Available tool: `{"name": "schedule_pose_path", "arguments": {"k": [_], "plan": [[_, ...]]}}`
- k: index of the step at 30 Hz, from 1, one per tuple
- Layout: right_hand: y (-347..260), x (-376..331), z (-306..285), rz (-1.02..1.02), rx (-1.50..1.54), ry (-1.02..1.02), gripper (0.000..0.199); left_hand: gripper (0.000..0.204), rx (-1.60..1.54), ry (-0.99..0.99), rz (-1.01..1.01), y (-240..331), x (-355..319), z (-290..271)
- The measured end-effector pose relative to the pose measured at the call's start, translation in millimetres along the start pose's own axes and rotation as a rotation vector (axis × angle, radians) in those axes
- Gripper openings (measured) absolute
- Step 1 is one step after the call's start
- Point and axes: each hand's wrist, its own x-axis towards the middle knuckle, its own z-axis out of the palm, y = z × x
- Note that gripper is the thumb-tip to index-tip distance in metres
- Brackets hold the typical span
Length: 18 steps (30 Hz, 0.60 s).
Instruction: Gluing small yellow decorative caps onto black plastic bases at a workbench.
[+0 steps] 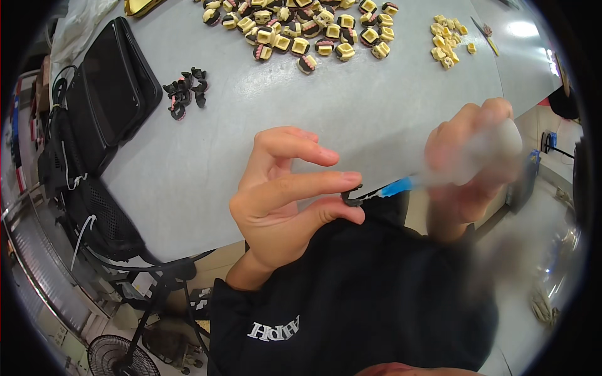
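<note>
My left hand (288, 188) pinches a small curved black part (352, 197) between thumb and forefinger, held above the near edge of the grey table (301, 106). My right hand (476, 166), blurred, grips a small translucent bottle (495, 147) with a blue nozzle (396, 187). The nozzle tip touches the black part.
Several cream blocks with black and pink parts (307, 28) lie at the far side of the table, with a smaller heap of cream pieces (448, 41) to the right. A cluster of black parts (186, 91) lies left, beside a black case (110, 88). A fan (119, 357) stands on the floor.
</note>
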Motion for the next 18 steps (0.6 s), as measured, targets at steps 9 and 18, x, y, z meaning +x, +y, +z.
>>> {"name": "schedule_pose_path", "arguments": {"k": [9, 18], "plan": [[0.6, 1.2, 0.8, 0.004, -0.025, 0.005, 0.049, 0.034, 0.006, 0.0, 0.017, -2.4, -1.7, -0.8], [-0.8, 3.1, 2.6, 0.008, -0.055, 0.012, 0.05, 0.034, 0.018, 0.002, 0.009, -0.7, -1.8, -0.1]]}}
